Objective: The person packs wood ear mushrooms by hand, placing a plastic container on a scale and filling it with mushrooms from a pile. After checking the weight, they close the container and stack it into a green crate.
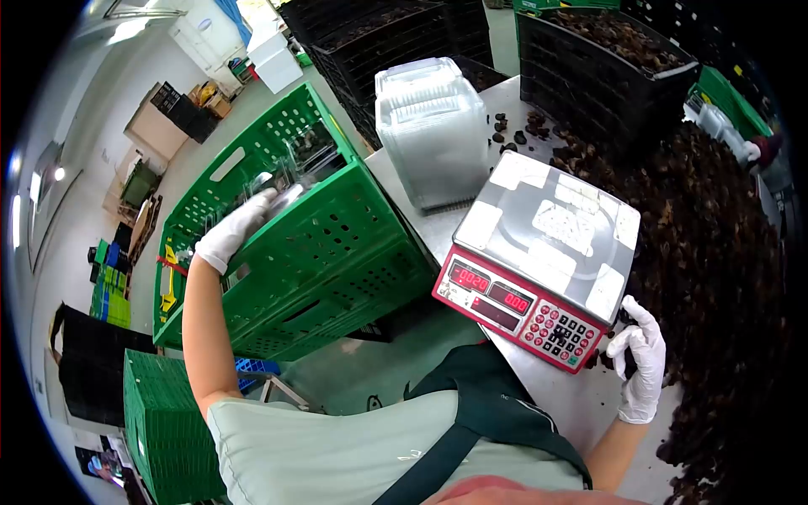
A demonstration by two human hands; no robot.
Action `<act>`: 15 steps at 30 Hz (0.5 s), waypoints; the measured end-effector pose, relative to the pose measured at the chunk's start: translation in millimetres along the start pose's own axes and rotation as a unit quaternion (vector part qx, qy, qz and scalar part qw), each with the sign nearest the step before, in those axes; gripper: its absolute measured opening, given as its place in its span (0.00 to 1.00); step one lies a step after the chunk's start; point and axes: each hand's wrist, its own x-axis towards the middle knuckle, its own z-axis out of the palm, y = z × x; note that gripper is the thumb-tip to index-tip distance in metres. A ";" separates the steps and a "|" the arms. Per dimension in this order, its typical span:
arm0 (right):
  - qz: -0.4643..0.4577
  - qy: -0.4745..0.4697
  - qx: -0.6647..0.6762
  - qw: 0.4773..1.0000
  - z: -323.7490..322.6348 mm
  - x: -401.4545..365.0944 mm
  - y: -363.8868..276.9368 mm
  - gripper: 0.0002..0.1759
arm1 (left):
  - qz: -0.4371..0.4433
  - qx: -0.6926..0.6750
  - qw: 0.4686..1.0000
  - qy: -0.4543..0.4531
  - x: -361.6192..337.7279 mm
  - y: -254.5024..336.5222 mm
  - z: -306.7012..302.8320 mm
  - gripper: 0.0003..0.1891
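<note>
My left hand (231,233), in a white glove, reaches over the rim of a green perforated crate (324,240). Its fingers are closed on a clear plastic box (286,200) lying among other clear boxes in the crate. My right hand (641,358), also gloved, is beside the near right corner of a red scale (539,261) with a bare metal pan. The right fingers are curled in. A small dark piece (624,316) shows at the fingertips; what the hand grips is partly hidden. The scale's display (488,286) shows red digits, -0.020 and 0.00.
A stack of clear plastic boxes (431,139) stands behind the scale on the metal table (539,358). A heap of dark brown pieces (711,244) covers the table's right side. Black crates (589,76) stand behind. Stacked green crates (168,421) are at lower left.
</note>
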 end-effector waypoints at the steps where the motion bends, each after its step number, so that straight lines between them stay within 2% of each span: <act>1: -0.003 0.022 -0.023 0.999 -37.2 -3.8 -1.2 0.27 | 0.031 0.324 0.944 -0.048 0.1 6.6 35.9 0.27; 3: -0.015 0.044 -0.012 0.999 -55.1 -10.0 10.5 0.27 | -0.051 0.356 0.933 0.003 9.4 29.4 46.8 0.26; 5: -0.033 0.059 -0.005 0.998 -71.2 -16.7 20.5 0.27 | 0.051 0.504 0.855 0.112 8.4 64.3 76.5 0.22; 6: -0.036 0.073 -0.005 0.997 -76.9 -22.2 23.2 0.27 | 0.173 0.546 0.803 0.164 24.7 70.0 75.7 0.22; 7: -0.042 0.092 -0.008 0.995 -81.8 -27.2 23.4 0.27 | 0.247 0.534 0.776 0.228 34.3 89.4 100.5 0.21; 8: -0.043 0.102 -0.005 0.994 -84.3 -33.2 22.2 0.26 | 0.314 0.517 0.764 0.226 52.1 102.9 114.0 0.20; 9: -0.060 0.101 -0.003 0.993 -85.9 -38.7 22.0 0.24 | 0.379 0.495 0.751 0.220 70.6 114.0 131.0 0.19; 11: -0.059 0.130 0.005 0.990 -79.4 -49.8 19.9 0.22 | 0.435 0.549 0.708 0.092 103.6 136.0 171.4 0.22; 13: -0.003 0.166 0.018 0.986 -76.0 -59.0 15.0 0.20 | 0.383 0.627 0.678 0.022 155.4 123.4 189.1 0.24; 14: -0.003 0.178 0.024 0.984 -77.8 -68.3 11.8 0.20 | 0.276 0.640 0.716 -0.050 165.9 125.9 206.1 0.25; 15: -0.002 0.183 0.032 0.983 -81.0 -78.0 11.5 0.19 | 0.334 0.660 0.665 -0.098 211.9 105.1 185.1 0.22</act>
